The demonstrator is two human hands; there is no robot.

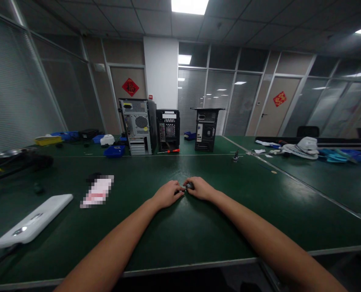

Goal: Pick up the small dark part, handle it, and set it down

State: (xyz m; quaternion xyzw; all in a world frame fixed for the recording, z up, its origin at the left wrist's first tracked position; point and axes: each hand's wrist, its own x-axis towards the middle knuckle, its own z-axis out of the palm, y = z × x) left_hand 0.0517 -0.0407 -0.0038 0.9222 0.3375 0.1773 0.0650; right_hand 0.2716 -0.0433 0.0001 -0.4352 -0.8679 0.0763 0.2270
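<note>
Both hands meet over the middle of the green table [180, 239]. My right hand [202, 189] is closed around a small dark object [189, 185], too small and too covered to name. The fingers of my left hand [168, 194] are pinched together at the left side of it, touching or nearly touching that object. Whatever lies between the left fingers is mostly hidden. Beyond the hands, a red-handled screwdriver [173, 151] lies in front of a black computer case [168, 132].
A grey computer tower [139, 125] and another black case [205, 132] stand at the back. To the left lie a white device with a cable [36, 219], a pixelated pink-and-white item [98, 190] and a blue bin [114, 151]. A small metallic part [235, 157] and hats [304, 149] are right.
</note>
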